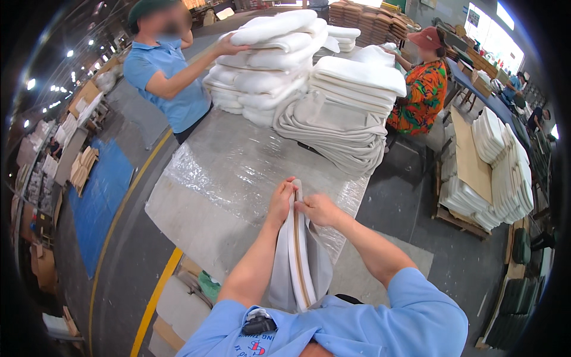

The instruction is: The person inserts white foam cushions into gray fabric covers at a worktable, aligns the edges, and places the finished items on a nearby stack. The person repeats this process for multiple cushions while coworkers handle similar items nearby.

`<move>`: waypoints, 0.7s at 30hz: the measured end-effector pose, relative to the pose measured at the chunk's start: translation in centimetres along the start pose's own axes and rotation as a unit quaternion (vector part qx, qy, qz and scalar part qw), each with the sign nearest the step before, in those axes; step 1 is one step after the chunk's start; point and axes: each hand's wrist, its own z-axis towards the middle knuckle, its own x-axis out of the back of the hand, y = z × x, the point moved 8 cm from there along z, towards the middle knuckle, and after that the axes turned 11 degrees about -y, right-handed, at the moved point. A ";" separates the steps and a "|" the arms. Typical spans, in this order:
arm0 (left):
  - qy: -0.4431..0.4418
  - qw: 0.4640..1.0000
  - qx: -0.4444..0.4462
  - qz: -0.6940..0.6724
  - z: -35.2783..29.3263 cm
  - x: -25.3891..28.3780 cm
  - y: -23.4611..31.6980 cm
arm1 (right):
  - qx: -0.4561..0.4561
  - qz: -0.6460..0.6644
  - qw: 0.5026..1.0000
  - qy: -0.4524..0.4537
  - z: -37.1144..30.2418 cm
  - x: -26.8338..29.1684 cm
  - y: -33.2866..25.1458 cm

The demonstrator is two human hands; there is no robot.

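A long grey fabric cover [321,262] with a brown zipper [300,262] along its white inner edge hangs between my forearms, from the tabletop toward my chest. My left hand [281,202] is closed around the cover's far end. On the other side, my right hand [319,209] pinches the zipper edge near the same end; its fingertips hide whether a slider is there. Just beyond my hands lies a pile of folded grey covers [339,137] on the table.
The table [202,202] is wrapped in clear plastic film. Tall stacks of white padding [267,77] and folded white sheets [357,83] stand at its far end. One person [160,77] touches the left stack; another [419,89] stands at right. A loaded pallet [470,220] is farther right.
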 end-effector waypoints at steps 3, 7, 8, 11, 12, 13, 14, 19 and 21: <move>-0.026 0.999 -0.036 -0.004 -0.8 -0.2 0.2 | 0.008 -0.046 0.999 -0.014 -0.4 -0.2 -0.8; -0.019 0.998 -0.040 -0.053 -2.0 0.1 -0.3 | 0.022 -0.071 0.997 -0.029 -1.1 -0.5 -2.5; -0.020 0.998 -0.040 -0.050 -2.2 0.0 -0.2 | 0.029 -0.074 0.997 -0.023 -1.3 -0.7 -2.6; -0.024 0.996 -0.061 -0.054 -2.9 -0.2 0.2 | 0.053 -0.082 0.995 0.000 -1.9 -1.3 -2.7; -0.026 0.995 -0.073 -0.058 -3.0 -0.3 0.4 | 0.062 -0.086 0.994 0.011 -1.9 -1.5 -2.6; -0.029 0.996 -0.068 -0.056 -2.9 -0.4 0.2 | 0.071 -0.089 0.993 0.022 -2.0 -1.7 -2.3; -0.025 0.996 -0.064 -0.049 -3.0 0.0 0.2 | 0.055 -0.021 0.998 0.007 -1.6 -1.9 -1.9; -0.012 0.999 -0.042 -0.029 -2.3 0.8 0.1 | -0.040 0.385 0.921 0.039 2.4 1.6 4.5; -0.007 0.999 -0.037 0.022 -2.5 1.1 0.5 | -0.015 0.378 0.923 0.064 4.8 2.0 3.4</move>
